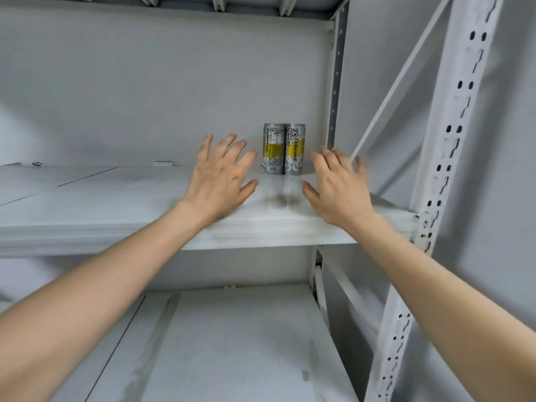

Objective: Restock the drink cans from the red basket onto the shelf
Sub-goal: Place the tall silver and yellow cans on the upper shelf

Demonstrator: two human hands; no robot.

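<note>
Standing upright and touching at the back of the shelf [116,204], near the rear post [334,82]: the left can [273,149] and the right can [295,149]. Flanking them, clear of both: the left hand [223,175] and the right hand [336,184], fingers spread wide, holding nothing. No red basket in view. Probably time to fetch more: pull back straight, without brushing the pair. Set later ones snug beside the left can, labels facing out.

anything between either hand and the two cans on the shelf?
Nothing visible does. The left hand and right hand are open in front of the two cans, one each side, with only shelf surface between.
</note>
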